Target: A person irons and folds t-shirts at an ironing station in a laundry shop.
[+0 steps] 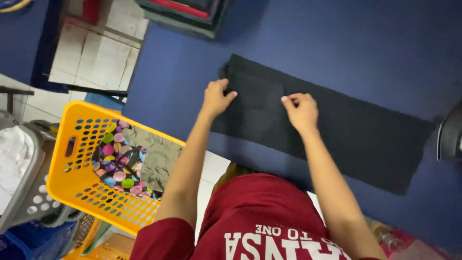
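Folding partly done: the black cloth garment (337, 130) lies as a long narrow band across the dark blue surface (298, 43) at frame centre; its left end remains unfolded. Both arms reach forward; the left hand (216, 97) and right hand (301, 110) pinch the band's upper-left portion.

Left arm: bare, reaching forward and slightly right from the red sleeve, elbow nearly straight.
Left hand (216, 97): palm down, fingers curled under, thumb pointing right.
Right arm: bare, stretched forward and angled left, forearm straight.
Right hand (301, 110): palm down, fingers bent as if pinching, though the grip itself is hidden.
Spacing: hands near, not touching.
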